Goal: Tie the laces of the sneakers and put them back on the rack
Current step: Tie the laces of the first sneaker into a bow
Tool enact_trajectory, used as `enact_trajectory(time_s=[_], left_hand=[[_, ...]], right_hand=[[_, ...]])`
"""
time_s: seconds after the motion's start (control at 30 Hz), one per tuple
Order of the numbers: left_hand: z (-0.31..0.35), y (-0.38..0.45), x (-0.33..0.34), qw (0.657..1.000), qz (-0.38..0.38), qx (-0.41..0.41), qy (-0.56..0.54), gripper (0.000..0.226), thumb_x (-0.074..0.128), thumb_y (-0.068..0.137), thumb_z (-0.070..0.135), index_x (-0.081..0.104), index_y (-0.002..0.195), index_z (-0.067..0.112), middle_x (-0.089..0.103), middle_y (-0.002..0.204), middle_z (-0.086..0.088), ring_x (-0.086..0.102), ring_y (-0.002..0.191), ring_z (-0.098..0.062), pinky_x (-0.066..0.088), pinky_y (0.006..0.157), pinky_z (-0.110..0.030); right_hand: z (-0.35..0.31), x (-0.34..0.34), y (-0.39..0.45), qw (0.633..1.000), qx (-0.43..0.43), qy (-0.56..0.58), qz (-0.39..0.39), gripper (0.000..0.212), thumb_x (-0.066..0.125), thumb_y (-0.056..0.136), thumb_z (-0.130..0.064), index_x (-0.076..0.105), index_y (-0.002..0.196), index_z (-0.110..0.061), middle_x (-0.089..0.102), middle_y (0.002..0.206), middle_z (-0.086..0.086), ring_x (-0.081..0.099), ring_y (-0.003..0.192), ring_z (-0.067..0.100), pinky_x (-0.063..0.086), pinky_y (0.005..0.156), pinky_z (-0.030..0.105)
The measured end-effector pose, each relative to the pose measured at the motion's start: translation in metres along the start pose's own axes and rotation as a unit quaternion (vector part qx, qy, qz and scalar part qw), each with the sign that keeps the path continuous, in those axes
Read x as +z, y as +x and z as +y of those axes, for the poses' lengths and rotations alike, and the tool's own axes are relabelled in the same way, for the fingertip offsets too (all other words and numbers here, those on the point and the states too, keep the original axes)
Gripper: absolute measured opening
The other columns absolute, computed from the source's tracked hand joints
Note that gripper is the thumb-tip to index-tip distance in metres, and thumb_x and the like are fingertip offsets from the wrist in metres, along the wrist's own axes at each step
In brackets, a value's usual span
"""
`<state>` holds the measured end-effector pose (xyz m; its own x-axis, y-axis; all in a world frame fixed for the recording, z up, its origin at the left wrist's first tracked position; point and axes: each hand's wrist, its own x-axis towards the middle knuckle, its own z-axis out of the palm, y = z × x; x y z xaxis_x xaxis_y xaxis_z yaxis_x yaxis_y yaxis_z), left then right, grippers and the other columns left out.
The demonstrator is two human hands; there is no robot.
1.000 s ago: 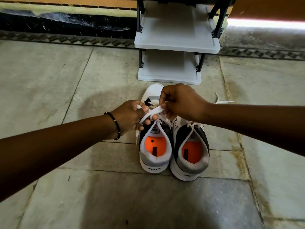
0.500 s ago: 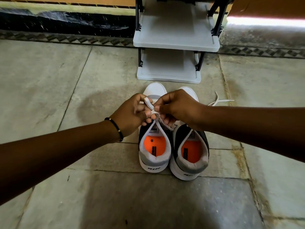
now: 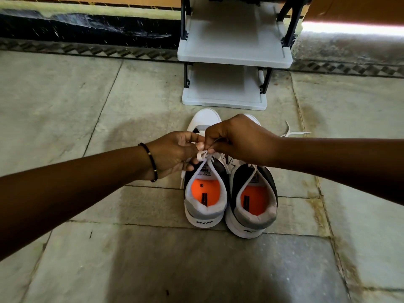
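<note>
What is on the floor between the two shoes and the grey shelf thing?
Nothing: in the head view, only bare floor tile separates the sneakers' toes from the rack's bottom shelf. A loose lace end lies off to the right.

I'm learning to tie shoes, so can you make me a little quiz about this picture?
1. True or false: both hands pinch the lace of the left sneaker.
2. Where do the sneakers stand? A) on the rack B) on the floor C) on a chair
3. What colour are the insoles?

Key:
1. True: left hand and right hand meet there.
2. B
3. Orange; see the right sneaker.
</note>
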<state>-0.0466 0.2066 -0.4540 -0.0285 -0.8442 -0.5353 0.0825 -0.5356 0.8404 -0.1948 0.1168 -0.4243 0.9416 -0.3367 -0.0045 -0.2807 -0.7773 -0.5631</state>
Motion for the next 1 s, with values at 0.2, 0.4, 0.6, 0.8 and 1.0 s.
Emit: enact_trajectory(time_s=[0.2,0.4,0.6,0.8,1.0], left_hand=[[0.002,-0.002,0.005,0.975,0.056,0.118,0.182,0.035,0.068,0.076,0.006,0.053,0.108,0.007,0.065,0.085,-0.008,0.061,0.084,-0.022,0.051,0.079,-0.032],[0.000,-0.004,0.011,0.933,0.154,0.204,0.255,0.049,0.071,0.072,0.006,0.048,0.114,0.015,0.062,0.070,0.002,0.058,0.067,-0.010,0.046,0.073,-0.022],[-0.003,-0.006,0.015,0.910,0.164,0.224,0.309,0.046,0.061,0.081,0.010,0.041,0.122,0.014,0.058,0.078,0.006,0.053,0.068,-0.004,0.040,0.063,-0.006],[-0.005,-0.011,0.012,0.868,0.143,0.267,0.393,0.032,0.051,0.087,0.018,0.050,0.118,0.015,0.058,0.079,0.007,0.054,0.064,-0.006,0.040,0.058,-0.007],[0.002,-0.004,0.009,0.987,0.133,0.068,0.056,0.025,0.035,0.097,0.017,0.060,0.094,0.018,0.059,0.072,0.001,0.054,0.063,-0.008,0.043,0.053,-0.018]], right_hand=[[0.001,-0.006,0.004,1.000,0.025,-0.010,-0.015,0.006,0.068,0.078,-0.009,0.071,0.082,-0.013,0.066,0.073,-0.008,0.049,0.061,-0.009,0.034,0.059,0.001],[-0.003,-0.004,0.010,0.994,0.088,-0.037,-0.045,0.022,0.066,0.082,-0.021,0.070,0.102,-0.014,0.053,0.064,-0.009,0.050,0.049,-0.002,0.035,0.050,0.006],[-0.004,0.002,0.008,0.991,0.115,-0.060,-0.018,0.013,0.065,0.080,-0.028,0.059,0.074,-0.019,0.045,0.058,-0.013,0.044,0.054,0.006,0.031,0.049,0.020],[-0.008,0.010,0.004,0.987,0.119,-0.100,0.052,0.018,0.059,0.080,-0.033,0.045,0.073,-0.024,0.043,0.060,-0.007,0.044,0.063,0.018,0.026,0.047,0.024],[-0.010,0.014,-0.001,0.986,0.125,-0.097,0.050,0.020,0.059,0.083,-0.036,0.055,0.086,-0.017,0.042,0.061,-0.008,0.044,0.063,0.018,0.026,0.046,0.023]])
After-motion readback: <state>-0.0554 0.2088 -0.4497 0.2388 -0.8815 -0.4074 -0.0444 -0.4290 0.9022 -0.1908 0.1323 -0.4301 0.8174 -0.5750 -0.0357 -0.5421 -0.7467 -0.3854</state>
